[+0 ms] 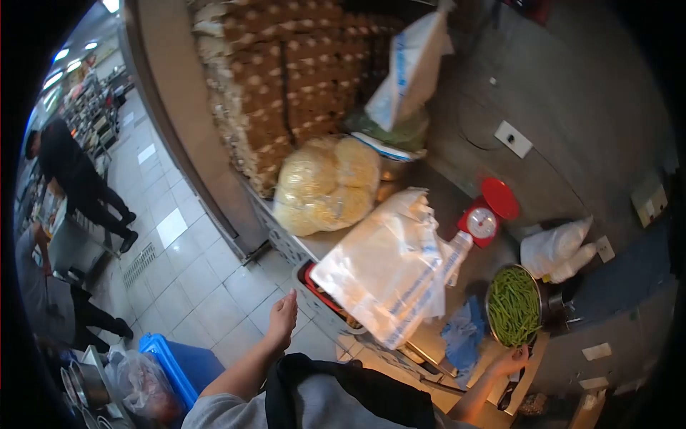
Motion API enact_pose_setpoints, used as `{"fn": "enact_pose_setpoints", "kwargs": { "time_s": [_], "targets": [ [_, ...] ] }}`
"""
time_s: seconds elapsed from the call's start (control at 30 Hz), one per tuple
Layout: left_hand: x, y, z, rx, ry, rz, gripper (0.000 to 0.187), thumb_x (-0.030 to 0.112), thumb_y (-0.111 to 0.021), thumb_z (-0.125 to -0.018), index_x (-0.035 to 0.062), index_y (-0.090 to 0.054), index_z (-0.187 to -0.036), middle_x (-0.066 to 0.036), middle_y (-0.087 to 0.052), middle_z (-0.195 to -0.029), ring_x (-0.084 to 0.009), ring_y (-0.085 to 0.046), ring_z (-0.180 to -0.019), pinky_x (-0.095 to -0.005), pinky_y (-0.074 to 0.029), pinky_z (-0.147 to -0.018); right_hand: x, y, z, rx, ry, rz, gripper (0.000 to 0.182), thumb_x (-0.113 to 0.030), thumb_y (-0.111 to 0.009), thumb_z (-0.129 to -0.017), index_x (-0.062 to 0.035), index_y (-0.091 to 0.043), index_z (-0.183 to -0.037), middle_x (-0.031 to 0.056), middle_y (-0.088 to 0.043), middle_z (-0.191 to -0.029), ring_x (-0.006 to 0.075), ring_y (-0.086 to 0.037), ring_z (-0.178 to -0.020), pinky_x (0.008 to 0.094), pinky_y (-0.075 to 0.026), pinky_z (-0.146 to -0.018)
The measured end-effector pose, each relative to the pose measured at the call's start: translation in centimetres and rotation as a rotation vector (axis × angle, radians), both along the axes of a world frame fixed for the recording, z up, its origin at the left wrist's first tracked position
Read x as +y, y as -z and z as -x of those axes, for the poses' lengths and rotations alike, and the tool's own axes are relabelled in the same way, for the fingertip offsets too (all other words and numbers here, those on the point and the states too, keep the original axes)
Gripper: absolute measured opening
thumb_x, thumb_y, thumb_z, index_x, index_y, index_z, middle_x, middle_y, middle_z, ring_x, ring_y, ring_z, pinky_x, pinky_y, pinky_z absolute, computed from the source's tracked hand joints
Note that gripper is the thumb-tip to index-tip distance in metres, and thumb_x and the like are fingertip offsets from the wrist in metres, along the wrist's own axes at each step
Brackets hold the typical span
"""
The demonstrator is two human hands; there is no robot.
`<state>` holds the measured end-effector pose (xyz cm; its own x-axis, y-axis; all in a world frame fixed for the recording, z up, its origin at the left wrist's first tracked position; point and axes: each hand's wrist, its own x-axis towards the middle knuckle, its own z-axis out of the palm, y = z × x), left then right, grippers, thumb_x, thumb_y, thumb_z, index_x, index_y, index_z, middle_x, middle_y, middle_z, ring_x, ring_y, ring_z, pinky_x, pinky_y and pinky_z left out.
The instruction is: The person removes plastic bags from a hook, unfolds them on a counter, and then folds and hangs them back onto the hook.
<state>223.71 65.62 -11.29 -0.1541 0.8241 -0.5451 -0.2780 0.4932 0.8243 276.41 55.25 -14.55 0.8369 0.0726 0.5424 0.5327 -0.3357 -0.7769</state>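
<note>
My left hand [284,316] is held up over the tiled floor, fingers stretched out and nothing in it. On the right, my right hand [510,361] is at the near rim of a round metal bowl [489,314] full of green beans [514,304]. Its fingers are small and partly hidden, so I cannot make out whether they grip anything. Below that hand a dark-handled knife [508,395] lies on a cutting board [532,372]. Beside the bowl is a crumpled blue plastic bag [464,332].
Flat plastic bags [386,264] lie on the counter by a red scale [481,222] and a bagged yellowish food [329,186]. Stacked egg trays [286,79] rise behind. At left are a blue bin [175,368] and two people, one a person in black [71,168].
</note>
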Motion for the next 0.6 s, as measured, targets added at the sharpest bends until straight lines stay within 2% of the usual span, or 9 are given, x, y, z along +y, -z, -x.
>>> {"fn": "enact_pose_setpoints", "kwargs": {
  "time_s": [0.1,0.17,0.23,0.27,0.3,0.37,0.43,0.47,0.6],
  "targets": [
    [-1.7,0.0,7.1,-0.066,-0.174,-0.008,0.036,0.04,-0.05,-0.087,0.0183,-0.039,-0.061,0.007,-0.032,-0.052,-0.0061,-0.024,-0.039,-0.0237,-0.019,-0.036,8.4,-5.1,14.3,-0.049,-0.551,-0.075,0.021,0.003,-0.052,-0.083,0.0024,-0.052,-0.104,0.0141,-0.051,-0.109,0.0239,-0.052,-0.094,0.034,-0.044,-0.08],
    [-3.4,1.6,12.9,-0.203,-0.26,-0.042,0.034,0.04,-0.051,-0.085,0.0191,-0.04,-0.061,0.007,-0.031,-0.051,-0.007,-0.026,-0.041,-0.0238,-0.019,-0.039,12.9,-6.5,25.8,-0.105,-0.933,-0.095,0.023,0.004,-0.051,-0.083,0.0014,-0.052,-0.106,0.0092,-0.052,-0.103,0.018,-0.052,-0.091,0.0274,-0.043,-0.081],
    [-5.6,1.7,18.0,-0.254,-0.298,-0.009,0.032,0.045,-0.05,-0.083,0.0187,-0.043,-0.065,0.004,-0.039,-0.058,-0.0096,-0.037,-0.049,-0.0256,-0.03,-0.047,14.2,-7.8,38.9,-0.072,-1.295,0.066,0.016,0.003,-0.054,-0.082,0.0009,-0.056,-0.098,0.0089,-0.056,-0.095,0.0187,-0.054,-0.088,0.0269,-0.043,-0.08],
    [-7.1,0.2,20.2,-0.315,-0.31,0.009,0.034,0.045,-0.046,-0.087,0.0185,-0.043,-0.066,0.0,-0.048,-0.064,-0.014,-0.049,-0.059,-0.028,-0.038,-0.056,13.6,-8.5,45.5,-0.119,-1.58,0.064,0.014,0.004,-0.054,-0.08,0.0003,-0.057,-0.093,0.0108,-0.057,-0.096,0.0223,-0.055,-0.088,0.0302,-0.044,-0.079],
    [-8.5,0.0,22.4,-0.391,-0.296,-0.063,0.038,0.051,-0.049,-0.083,0.0163,-0.045,-0.07,-0.001,-0.053,-0.069,-0.0155,-0.055,-0.065,-0.0282,-0.044,-0.062,12.8,-8.9,51.5,-0.178,-1.851,0.058,0.013,0.005,-0.055,-0.077,-0.0003,-0.059,-0.088,0.0127,-0.058,-0.097,0.0258,-0.056,-0.087,0.0335,-0.045,-0.077],
    [-10.6,0.0,26.4,-0.524,-0.259,-0.141,0.042,0.054,-0.041,-0.088,0.0139,-0.05,-0.078,-0.005,-0.059,-0.085,-0.0186,-0.059,-0.078,-0.0298,-0.046,-0.071,11.0,-9.0,61.9,-0.573,-2.346,-0.109,0.015,0.002,-0.057,-0.075,-0.0021,-0.061,-0.089,0.0128,-0.06,-0.096,0.0283,-0.058,-0.087,0.0362,-0.046,-0.077],
    [-12.6,-2.0,29.4,-0.645,-0.201,-0.26,0.054,0.059,-0.031,-0.089,0.0098,-0.054,-0.097,-0.007,-0.06,-0.096,-0.0194,-0.058,-0.09,-0.0319,-0.044,-0.081,7.8,-10.2,69.8,-0.854,-2.426,-0.14,0.018,-0.001,-0.06,-0.072,-0.0041,-0.062,-0.09,0.0108,-0.062,-0.092,0.0291,-0.059,-0.085,0.0378,-0.046,-0.078],
    [-13.1,-1.1,31.0,-0.847,-0.154,-0.357,0.067,0.063,-0.023,-0.088,0.0067,-0.05,-0.113,-0.007,-0.058,-0.106,-0.02,-0.054,-0.1,-0.0345,-0.04,-0.091,7.9,-9.8,72.3,-0.8,-2.527,-0.14,0.019,-0.001,-0.06,-0.072,-0.005,-0.062,-0.09,0.0093,-0.063,-0.091,0.0281,-0.06,-0.084,0.0378,-0.046,-0.078],
    [-15.2,-1.6,36.2,-0.937,-0.15,-0.379,0.063,0.061,-0.022,-0.089,0.0095,-0.046,-0.117,-0.006,-0.053,-0.113,-0.0183,-0.049,-0.109,-0.0342,-0.037,-0.094,9.1,-7.8,80.2,-0.654,-2.768,-0.12,0.021,-0.001,-0.061,-0.069,-0.0074,-0.064,-0.089,0.0044,-0.064,-0.09,0.0241,-0.06,-0.08,0.0374,-0.046,-0.078]
  ]
}}
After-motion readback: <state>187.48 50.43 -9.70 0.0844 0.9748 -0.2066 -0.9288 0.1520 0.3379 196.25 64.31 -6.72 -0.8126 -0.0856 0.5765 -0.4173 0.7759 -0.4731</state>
